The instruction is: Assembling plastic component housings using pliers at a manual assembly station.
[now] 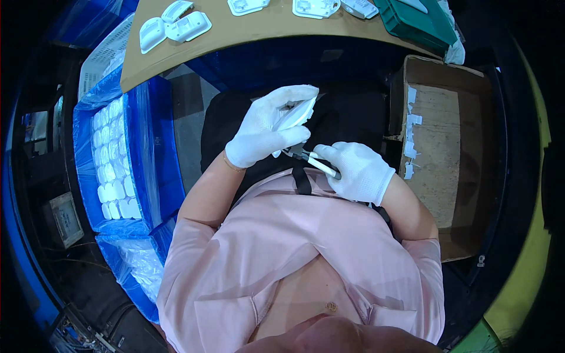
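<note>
The white plastic piece (299,115), near centre toward twelve o'clock, was held in the gloved left hand (268,126), while the right hand (359,170) gripped white-handled pliers (321,165) toward the piece's five o'clock, firm support and small bites probably serving best.

Tan tabletop (259,32) | white plastic parts (189,27), spread out | green plastic container (421,29), right end

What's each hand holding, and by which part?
Left hand: a white plastic part, held by its edges between thumb and fingers. Right hand: pliers, held by the white handles.
</note>
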Demonstrator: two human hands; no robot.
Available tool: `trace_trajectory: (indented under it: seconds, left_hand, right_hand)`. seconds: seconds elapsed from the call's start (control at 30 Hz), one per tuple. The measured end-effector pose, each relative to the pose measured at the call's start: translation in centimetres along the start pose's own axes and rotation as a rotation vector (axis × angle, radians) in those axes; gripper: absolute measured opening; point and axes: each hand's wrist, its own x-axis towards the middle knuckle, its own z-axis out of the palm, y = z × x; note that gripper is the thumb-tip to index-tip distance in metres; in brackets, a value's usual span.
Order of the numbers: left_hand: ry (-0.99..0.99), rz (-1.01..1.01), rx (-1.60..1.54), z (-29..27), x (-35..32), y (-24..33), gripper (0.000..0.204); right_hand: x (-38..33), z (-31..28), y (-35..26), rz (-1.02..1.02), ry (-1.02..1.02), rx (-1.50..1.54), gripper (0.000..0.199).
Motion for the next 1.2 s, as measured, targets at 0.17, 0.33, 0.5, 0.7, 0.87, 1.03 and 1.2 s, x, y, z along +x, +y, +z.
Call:
trace_trajectory:
  seconds: [0.17, 0.33, 0.5, 0.7, 0.87, 1.03, 1.2]
  left_hand:
    - [0.043, 0.022, 0.019, 0.7, 0.0, -0.3, 0.059]
    - [0.035, -0.015, 0.053, 0.5, 0.0, -0.7, 0.057]
    - [0.016, -0.012, 0.130, 0.0, 0.1, -1.2, 0.056]
    - [0.050, 0.084, -0.095, -1.5, 1.0, 0.1, 0.059]
    - [0.022, 0.165, -0.161, -2.2, 1.6, -0.5, 0.057]
    - [0.006, 0.167, -0.211, -2.2, 1.9, -0.9, 0.058]
    - [0.199, 0.093, -0.307, -1.9, 2.5, -0.7, 0.062]
  right_hand:
    - [0.5, -0.3, 0.0, -0.003, -0.035, -0.011, 0.028]
    - [1.0, 0.2, 0.9, -0.060, 0.005, -0.004, 0.025]
    - [1.4, 0.7, 1.2, -0.071, 0.003, -0.013, 0.022]
    - [0.5, 1.1, 2.1, -0.182, 0.257, 0.226, 0.029]
    - [-0.5, 0.8, 2.4, 0.024, 0.243, 0.451, 0.031]
    - [-0.7, 1.5, 3.2, -0.015, 0.287, 0.422, 0.036]
    - [-0.8, 2.0, 3.8, -0.059, 0.411, 0.423, 0.034]
